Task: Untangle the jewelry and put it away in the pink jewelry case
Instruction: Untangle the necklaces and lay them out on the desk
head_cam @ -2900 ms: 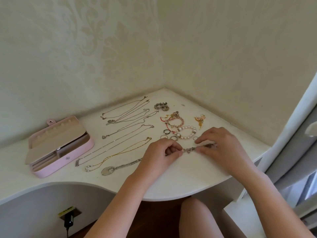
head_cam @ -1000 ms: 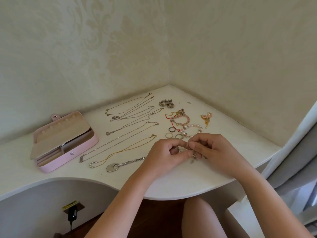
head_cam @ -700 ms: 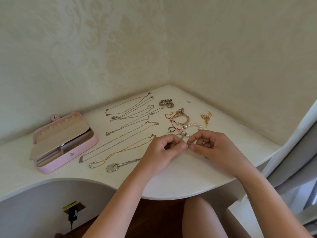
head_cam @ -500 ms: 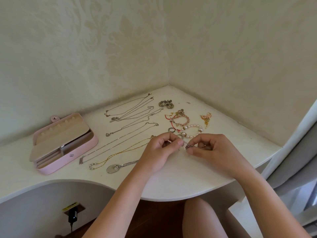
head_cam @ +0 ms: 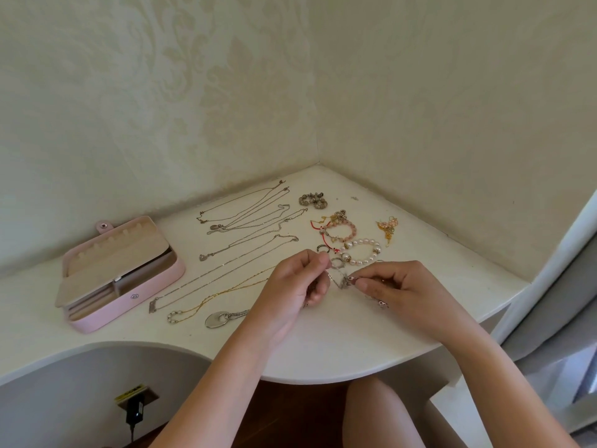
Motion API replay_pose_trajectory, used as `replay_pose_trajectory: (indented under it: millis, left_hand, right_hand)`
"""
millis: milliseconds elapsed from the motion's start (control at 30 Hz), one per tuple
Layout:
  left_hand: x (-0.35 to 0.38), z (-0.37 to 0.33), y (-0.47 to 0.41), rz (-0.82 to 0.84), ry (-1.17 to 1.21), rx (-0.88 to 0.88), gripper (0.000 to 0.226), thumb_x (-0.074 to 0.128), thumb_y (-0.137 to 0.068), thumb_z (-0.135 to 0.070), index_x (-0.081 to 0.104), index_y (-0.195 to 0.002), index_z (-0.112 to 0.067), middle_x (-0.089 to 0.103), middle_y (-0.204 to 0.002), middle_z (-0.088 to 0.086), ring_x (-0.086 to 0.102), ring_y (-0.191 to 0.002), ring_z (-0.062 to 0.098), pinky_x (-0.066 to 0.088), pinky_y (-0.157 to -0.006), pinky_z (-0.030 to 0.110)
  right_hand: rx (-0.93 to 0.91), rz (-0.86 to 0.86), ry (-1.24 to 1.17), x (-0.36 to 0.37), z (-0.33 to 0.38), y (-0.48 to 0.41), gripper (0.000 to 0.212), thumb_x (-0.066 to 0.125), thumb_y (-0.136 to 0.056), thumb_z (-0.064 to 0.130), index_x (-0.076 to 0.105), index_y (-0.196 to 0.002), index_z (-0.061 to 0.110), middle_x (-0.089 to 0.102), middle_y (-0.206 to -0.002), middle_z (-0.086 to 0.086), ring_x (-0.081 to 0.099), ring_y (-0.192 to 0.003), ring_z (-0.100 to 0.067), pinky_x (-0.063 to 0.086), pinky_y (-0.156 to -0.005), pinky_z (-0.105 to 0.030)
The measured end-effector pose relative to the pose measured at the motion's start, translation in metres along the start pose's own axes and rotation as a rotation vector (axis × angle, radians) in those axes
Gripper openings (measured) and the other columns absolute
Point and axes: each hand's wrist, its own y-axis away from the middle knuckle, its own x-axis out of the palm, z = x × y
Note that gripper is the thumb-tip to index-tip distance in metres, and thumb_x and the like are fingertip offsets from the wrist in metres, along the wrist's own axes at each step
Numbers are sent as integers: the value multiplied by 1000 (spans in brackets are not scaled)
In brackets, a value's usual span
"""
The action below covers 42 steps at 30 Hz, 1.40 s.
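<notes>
A thin silver chain [head_cam: 339, 280] with small charms is stretched between my two hands just above the white corner table [head_cam: 323, 344]. My left hand [head_cam: 295, 286] pinches one end with thumb and forefinger. My right hand [head_cam: 399, 287] pinches the other end, and a charm hangs below its fingers. The pink jewelry case [head_cam: 119, 273] lies open at the left, its beige lining showing. Several necklaces [head_cam: 245, 234] are laid out straight between the case and my hands.
Behind my hands lie a pearl bracelet [head_cam: 363, 252], a pink bead bracelet [head_cam: 340, 231], small rings [head_cam: 323, 249], a grey bead piece [head_cam: 313, 200] and gold earrings [head_cam: 387, 229]. A silver oval pendant [head_cam: 216, 319] is near the front edge. Walls close the corner.
My hands have drawn slightly apart, stretching the silver chain between them. About three seconds ago the chain lay lower and further right on the table.
</notes>
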Motion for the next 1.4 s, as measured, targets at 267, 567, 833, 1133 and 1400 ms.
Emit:
replay_pose_trajectory:
  millis: [267, 567, 833, 1133, 1400]
  left_hand:
    - [-2, 1, -4, -56, 187, -25, 26, 65, -81, -27, 58, -58, -19, 59, -73, 1, 49, -60, 9, 34, -48, 18]
    - [0, -1, -2, -16, 292, -44, 30, 55, -81, -23, 48, -53, -14, 57, -49, 7, 68, -63, 26, 54, -62, 30]
    - [-4, -2, -5, -105, 391, -28, 38, 66, -83, -27, 48, -50, -18, 34, -45, -2, 48, -52, 15, 46, -56, 23]
    - [-2, -9, -3, -53, 588, -28, 36, 51, -83, -23, 46, -47, -17, 47, -50, 3, 59, -54, 18, 58, -65, 34]
    - [-4, -3, -2, 63, 352, -157, 34, 64, -80, -34, 41, -61, -19, 27, -49, -6, 25, -39, 5, 30, -36, 16]
  right_hand:
    - [-35, -7, -152, -5, 3, 4, 16, 63, -75, 33, 75, -81, 24, 69, -73, -4, 54, -64, -7, 41, -61, -15]
    - [-54, -41, -316, -12, 1, 4, 29, 54, -86, 43, 66, -76, 18, 61, -68, -5, 30, -52, -18, 28, -56, -27]
    - [-40, -85, -434, -17, -2, 4, 50, 70, -64, 68, 58, -66, 20, 51, -59, -1, 26, -47, -9, 28, -48, -12]
    - [106, -299, -202, -8, 4, 4, 35, 67, -85, 30, 48, -59, 16, 31, -54, -5, 19, -52, -17, 20, -55, -31]
    - [122, -384, -108, -8, 7, 1, 45, 45, -98, 37, 53, -68, 5, 47, -56, -2, 33, -47, -8, 28, -52, -22]
